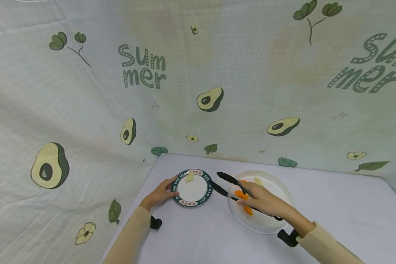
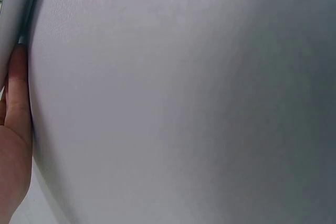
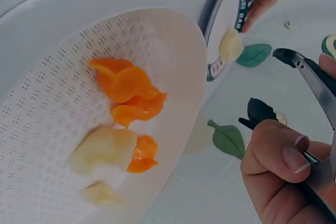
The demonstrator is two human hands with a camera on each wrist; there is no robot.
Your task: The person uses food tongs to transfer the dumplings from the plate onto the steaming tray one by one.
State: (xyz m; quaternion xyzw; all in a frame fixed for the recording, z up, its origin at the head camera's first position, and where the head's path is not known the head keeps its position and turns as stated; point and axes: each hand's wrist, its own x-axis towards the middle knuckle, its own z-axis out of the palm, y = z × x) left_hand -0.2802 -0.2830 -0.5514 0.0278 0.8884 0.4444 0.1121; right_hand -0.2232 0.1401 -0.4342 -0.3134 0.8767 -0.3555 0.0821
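Note:
A small white plate [image 1: 192, 190] with a dark green lettered rim lies on the left. My left hand [image 1: 159, 193] grips its left edge, thumb over the rim; the left wrist view catches only fingers [image 2: 18, 87] at the edge. One pale yellow piece of food [image 1: 189, 176] sits near the plate's far rim. My right hand [image 1: 265, 200] holds black-tipped metal tongs [image 1: 229, 179], their arms spread with nothing between the tips, which point at the plate. Beneath that hand is a white perforated basket [image 3: 178, 45] holding several orange pieces [image 3: 126, 83] and pale yellow pieces [image 3: 102, 150].
A pale lavender table [image 1: 204, 238] carries the plate and the basket. Behind it and along the left hangs a light cloth [image 1: 244, 73] printed with avocados, leaves and the word summer. A black strap piece [image 1: 288, 238] shows at the right wrist.

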